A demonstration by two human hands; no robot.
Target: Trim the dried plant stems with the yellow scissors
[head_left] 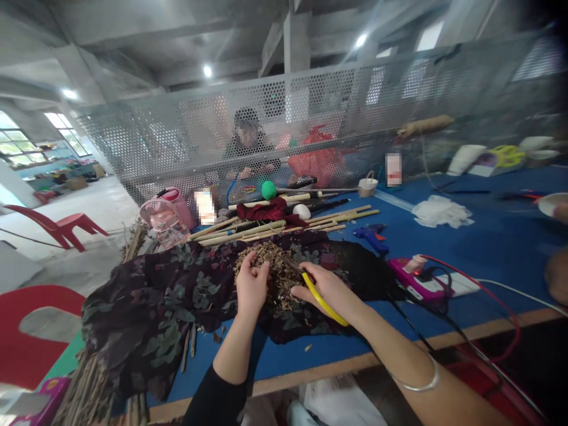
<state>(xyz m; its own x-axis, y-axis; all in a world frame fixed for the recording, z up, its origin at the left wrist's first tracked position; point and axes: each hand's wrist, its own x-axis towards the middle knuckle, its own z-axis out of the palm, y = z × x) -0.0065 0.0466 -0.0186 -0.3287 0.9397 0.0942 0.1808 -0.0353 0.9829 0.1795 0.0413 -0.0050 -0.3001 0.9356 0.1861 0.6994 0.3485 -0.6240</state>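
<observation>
A loose heap of brown dried plant bits (274, 266) lies on a dark flowered cloth (186, 290) in the middle of the table. My left hand (252, 286) is at the left side of the heap, its fingers curled in on some of the bits; how much they hold is hidden. On the right, my right hand (327, 289) grips yellow-handled scissors (320, 299). Their dark blades point left into the heap, and I cannot tell how far apart they stand.
Behind the cloth lie several thin sticks (248, 232), a green ball (268, 190) and a blue glue gun (373, 238). A purple power strip (415, 281) with cables stands right. A perforated metal screen (190, 133) runs along the back; a person (248, 148) sits beyond it.
</observation>
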